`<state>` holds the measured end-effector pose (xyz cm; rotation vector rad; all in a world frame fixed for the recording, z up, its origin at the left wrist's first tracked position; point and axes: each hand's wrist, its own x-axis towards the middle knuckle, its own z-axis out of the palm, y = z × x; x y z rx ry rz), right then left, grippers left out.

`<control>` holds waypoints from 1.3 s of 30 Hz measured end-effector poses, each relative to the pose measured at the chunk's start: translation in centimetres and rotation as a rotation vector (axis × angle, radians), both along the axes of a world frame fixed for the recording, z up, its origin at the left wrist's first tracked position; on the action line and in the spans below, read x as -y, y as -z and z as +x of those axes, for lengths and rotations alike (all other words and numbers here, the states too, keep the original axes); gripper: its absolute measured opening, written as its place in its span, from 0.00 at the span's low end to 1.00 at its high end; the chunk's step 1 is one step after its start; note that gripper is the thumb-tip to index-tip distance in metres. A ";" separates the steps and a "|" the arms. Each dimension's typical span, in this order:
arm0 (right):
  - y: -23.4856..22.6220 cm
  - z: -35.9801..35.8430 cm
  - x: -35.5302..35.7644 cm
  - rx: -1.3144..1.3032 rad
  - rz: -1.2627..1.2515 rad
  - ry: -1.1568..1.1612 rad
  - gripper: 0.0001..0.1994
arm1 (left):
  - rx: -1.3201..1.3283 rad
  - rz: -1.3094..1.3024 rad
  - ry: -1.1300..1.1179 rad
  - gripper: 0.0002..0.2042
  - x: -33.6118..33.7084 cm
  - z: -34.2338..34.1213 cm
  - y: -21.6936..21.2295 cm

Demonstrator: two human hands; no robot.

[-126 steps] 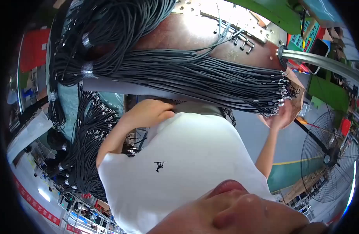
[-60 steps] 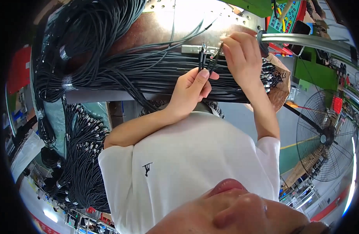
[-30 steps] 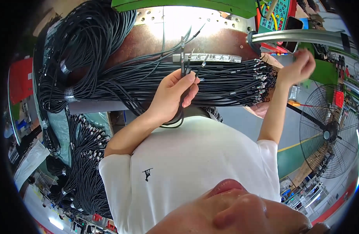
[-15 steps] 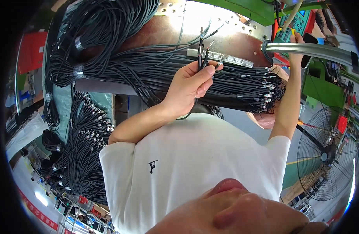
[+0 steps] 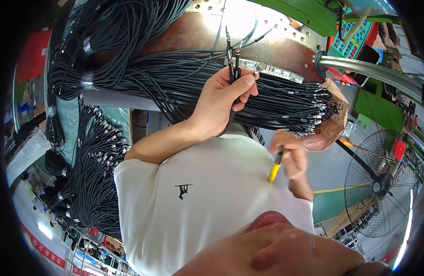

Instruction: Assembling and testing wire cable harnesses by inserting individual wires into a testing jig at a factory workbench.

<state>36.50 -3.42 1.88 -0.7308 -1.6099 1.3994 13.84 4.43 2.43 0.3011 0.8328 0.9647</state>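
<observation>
Near the middle, my left hand [image 5: 225, 99] is closed round several black cable ends [image 5: 231, 69]. Their stripped or connector-tipped ends stick up above the thumb and fingers. Lower and to the right, my right hand [image 5: 290, 154] grips a yellow-and-black hand tool [image 5: 274, 171] in front of my shirt. Motion blurs that hand, and I cannot tell the tool's exact kind. Behind my left hand, a thick bundle of black cables [image 5: 276, 103] lies across the bench, its metal-tipped ends at the right. A metal block strip [image 5: 281, 72] rests along its upper edge.
More coiled black cables [image 5: 143, 27] pile up at the upper left, and others [image 5: 97, 184] hang below. A curved metal bar [image 5: 364, 66], a teal keypad [image 5: 354, 39] and a dark phone [image 5: 367, 62] are at the upper right. A fan [image 5: 377, 186] stands at the right.
My right hand has come down and left from beside the keypad to in front of my shirt, holding the yellow-and-black tool. My left hand keeps its hold on the cables, nearly in place.
</observation>
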 end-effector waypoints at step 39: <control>-3.6 -3.6 -8.5 1.083 0.924 0.327 0.27 | -0.092 0.143 -0.143 0.09 1.5 -1.4 -0.3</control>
